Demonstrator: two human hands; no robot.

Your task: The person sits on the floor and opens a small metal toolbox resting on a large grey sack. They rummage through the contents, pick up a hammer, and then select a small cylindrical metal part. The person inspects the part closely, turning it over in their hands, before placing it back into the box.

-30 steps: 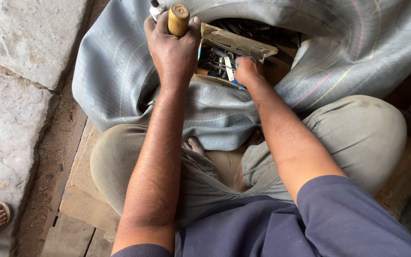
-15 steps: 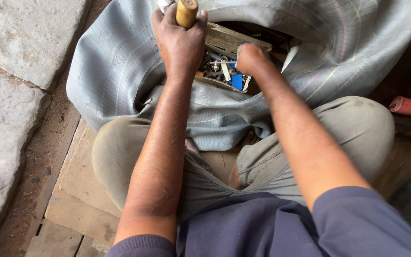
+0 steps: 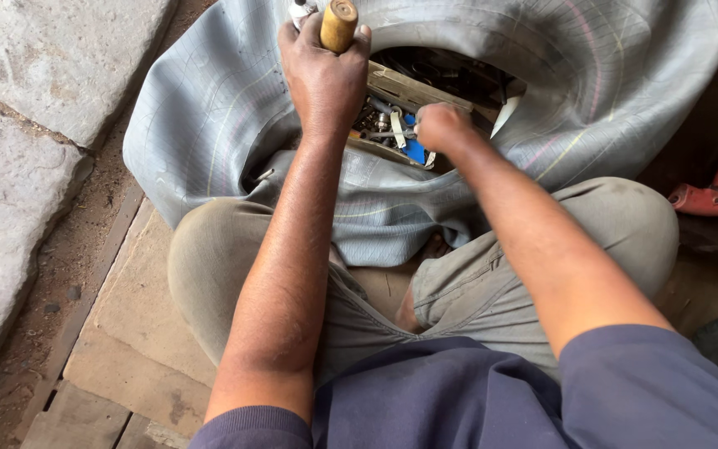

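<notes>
Left hand (image 3: 323, 76) grip clamped on wooden handle (image 3: 338, 23) over grey inner tube (image 3: 209, 116) rim; right hand (image 3: 440, 126) fist closed inside tube's opening above tool box (image 3: 413, 91), held thing unclear

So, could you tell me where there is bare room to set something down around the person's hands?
Free patches: the wooden board beside the left knee, and the stone slab left of the grey inner tube. Crowded: the box of small metal parts inside the tube's ring, where the right hand reaches and the left hand grips a wooden-handled tool.
</notes>
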